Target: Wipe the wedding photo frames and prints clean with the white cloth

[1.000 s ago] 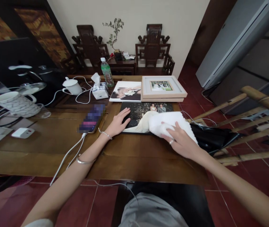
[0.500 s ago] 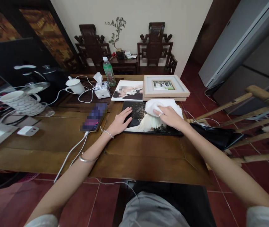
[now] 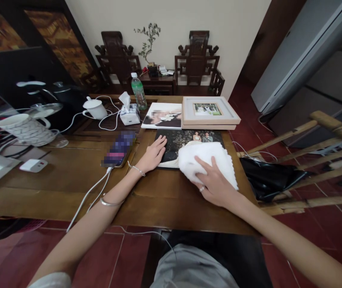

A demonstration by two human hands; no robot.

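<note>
A dark photo panel (image 3: 174, 145) lies flat on the wooden table, showing two people and a long pale dress. My left hand (image 3: 153, 155) rests with fingers stretched out on its left edge. A folded white cloth (image 3: 202, 154) covers the panel's lower right part and hangs over its front edge. On top of it is my right hand (image 3: 216, 182), gripping the cloth with some fingers bent and others extended. Part of the picture is hidden beneath the cloth.
Behind the panel are a white-edged photo print (image 3: 162, 116) and stacked wooden picture frames (image 3: 232, 114). A phone (image 3: 119, 150) charges at left, near a tissue box (image 3: 129, 115), a bottle (image 3: 138, 92) and a lidded cup (image 3: 95, 109). A bamboo chair (image 3: 297, 138) stands right.
My right hand has drawn the cloth toward me, from the panel's upper right to its front edge. The two pictured people now show. My left hand has stayed in place.
</note>
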